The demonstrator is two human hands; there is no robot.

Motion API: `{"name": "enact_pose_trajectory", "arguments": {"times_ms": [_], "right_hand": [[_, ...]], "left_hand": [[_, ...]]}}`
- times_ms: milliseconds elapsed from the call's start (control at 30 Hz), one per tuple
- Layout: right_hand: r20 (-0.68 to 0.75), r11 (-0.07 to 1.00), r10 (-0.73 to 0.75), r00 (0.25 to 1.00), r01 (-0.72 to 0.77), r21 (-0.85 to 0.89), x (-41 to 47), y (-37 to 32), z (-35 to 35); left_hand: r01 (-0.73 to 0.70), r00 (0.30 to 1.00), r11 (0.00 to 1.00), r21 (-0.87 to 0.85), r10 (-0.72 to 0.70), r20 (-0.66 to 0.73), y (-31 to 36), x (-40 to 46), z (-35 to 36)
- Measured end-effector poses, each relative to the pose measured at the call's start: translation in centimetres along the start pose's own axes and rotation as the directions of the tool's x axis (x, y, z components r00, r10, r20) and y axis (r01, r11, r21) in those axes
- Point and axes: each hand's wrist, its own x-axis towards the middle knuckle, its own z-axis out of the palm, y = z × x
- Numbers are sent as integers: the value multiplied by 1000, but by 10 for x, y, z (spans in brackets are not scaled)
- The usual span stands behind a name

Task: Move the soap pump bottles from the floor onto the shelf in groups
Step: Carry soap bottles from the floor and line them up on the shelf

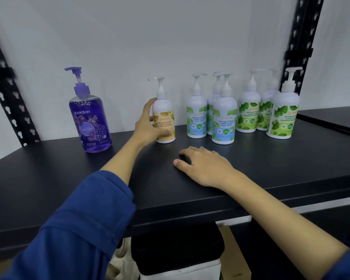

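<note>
Black shelf (271, 178), lower frame: right hand (205, 166) rested flat, fingers relaxed, holding nothing. Mid-frame: left hand (150, 126) gripped upright orange-label bottle (164, 118). Beyond: purple bottle (90, 118) left; mint bottles (223, 118), green bottles (283, 116) right.

- The shelf (251, 178) is matt black, its uprights (299, 43) black too.
- The large pump bottle (90, 120) is clear purple with a lavender flower print.
- One white bottle (164, 118) carries an orange-yellow label.
- Three white bottles (223, 120) have blue labels with green mint leaves.
- Three more (282, 116) show bright green leaves.
- The sleeve (73, 229) is deep blue.
- The wall (150, 37) is pale grey-white.
</note>
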Motion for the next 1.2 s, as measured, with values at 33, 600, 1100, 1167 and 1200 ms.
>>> {"name": "enact_pose_trajectory", "arguments": {"times_ms": [33, 600, 1100, 1167, 1200], "right_hand": [[0, 1000, 0, 1000, 0, 0, 0, 0, 0], [-4, 1000, 3, 1000, -3, 10, 1, 1, 1], [-36, 1000, -10, 999, 11, 11, 3, 3, 3], [-44, 1000, -10, 999, 10, 13, 4, 4, 4], [-46, 1000, -8, 999, 9, 15, 3, 4, 4]], "left_hand": [[-2, 1000, 1000, 6, 2, -10, 0, 0, 1], [-6, 999, 999, 39, 7, -39, 0, 4, 5], [38, 999, 998, 52, -40, 22, -1, 3, 3], [90, 993, 988, 129, -98, 63, -1, 1, 0], [116, 987, 974, 194, -134, 84, -1, 1, -1]]}}
